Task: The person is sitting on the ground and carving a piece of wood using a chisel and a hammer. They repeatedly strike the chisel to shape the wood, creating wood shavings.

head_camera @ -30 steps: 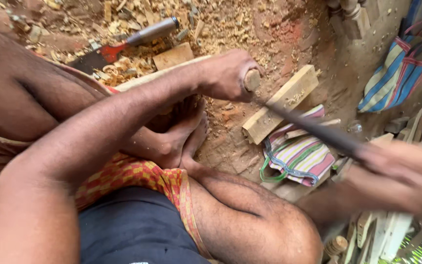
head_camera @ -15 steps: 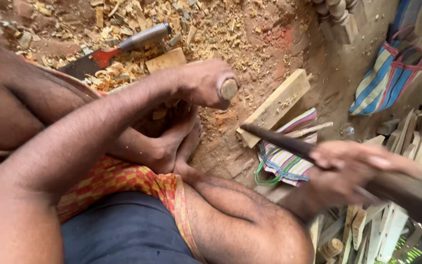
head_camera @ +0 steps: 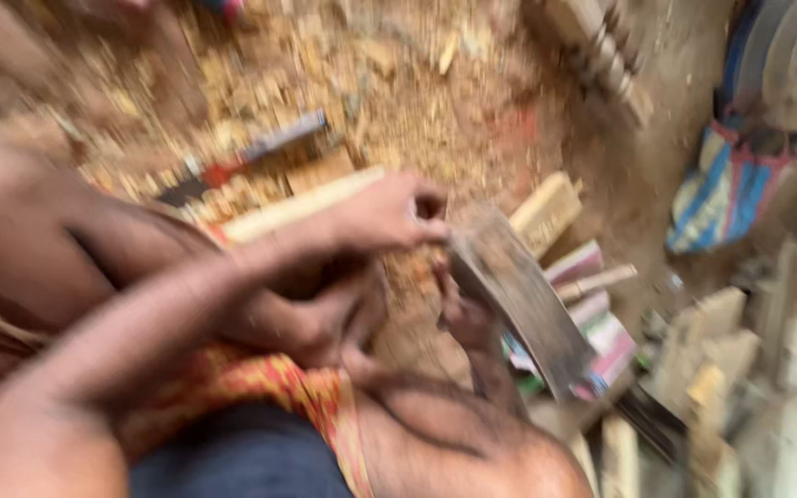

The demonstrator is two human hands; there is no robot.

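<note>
Single head-worn view, looking steeply down and close over the seated person's lap onto the shaving-strewn ground [head_camera: 398, 83].

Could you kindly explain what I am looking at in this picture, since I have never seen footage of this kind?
The picture comes from one camera worn on a person's head, looking down at their own lap and hands; it is blurred by motion. The left hand grips a long pale wooden stick. The right hand, partly hidden, is by a broad, flat grey metal blade, which meets the stick near the left hand's fingers. The earthen ground is littered with pale wood shavings. On it lie a red-handled tool, a pale rectangular wooden block, a striped cloth bag and a blue striped bag.
</note>
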